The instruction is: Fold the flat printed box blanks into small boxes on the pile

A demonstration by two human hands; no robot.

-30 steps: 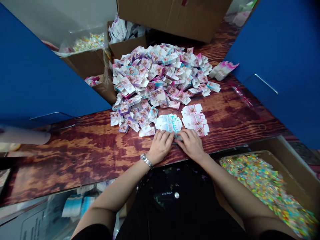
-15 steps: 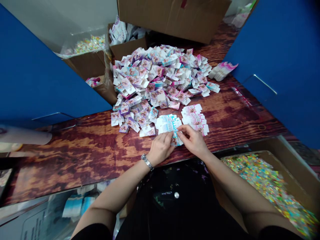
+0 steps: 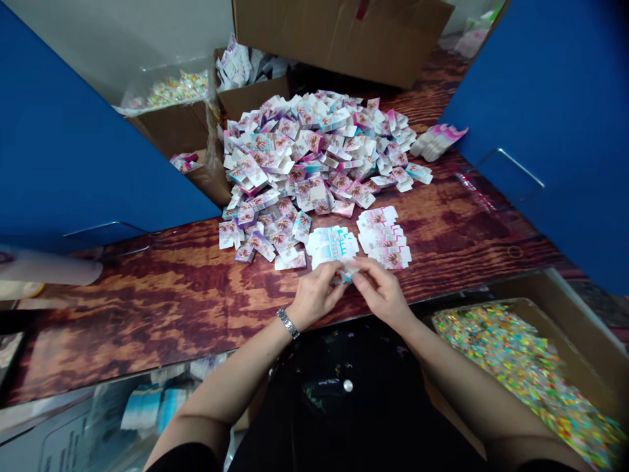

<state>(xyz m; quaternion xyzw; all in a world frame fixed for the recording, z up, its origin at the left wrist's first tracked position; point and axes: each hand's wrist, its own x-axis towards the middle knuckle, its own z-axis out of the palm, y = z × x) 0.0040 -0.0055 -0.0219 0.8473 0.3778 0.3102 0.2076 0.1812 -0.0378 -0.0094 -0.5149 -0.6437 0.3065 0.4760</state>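
Note:
Between my fingertips, close to the table's front edge, is a small blue-and-white carton [image 3: 345,273], partly hidden by my fingers. My left hand [image 3: 317,293], with a metal watch on the wrist, is closed on its left side. My right hand [image 3: 382,288] pinches it from the right. Just beyond the hands lies a fanned stack of flat blue-and-white cartons [image 3: 330,244]. A fanned stack of flat pink-and-white cartons [image 3: 386,239] lies to its right. Behind them spreads a large heap of small folded cartons [image 3: 314,151] in purple, pink and blue.
Candy-like wrapped pieces fill an open box [image 3: 533,308] below the table at right. Cardboard boxes [image 3: 170,128] stand at back left, and a large cardboard box [image 3: 344,39] at the back. Blue panels [image 3: 550,131] flank the wooden table [image 3: 162,295]. A pink-edged bundle [image 3: 439,141] lies right.
Both hands have drawn slightly toward me with the blue-and-white carton, which is now apart from the fanned blue stack and tilted up between the fingers.

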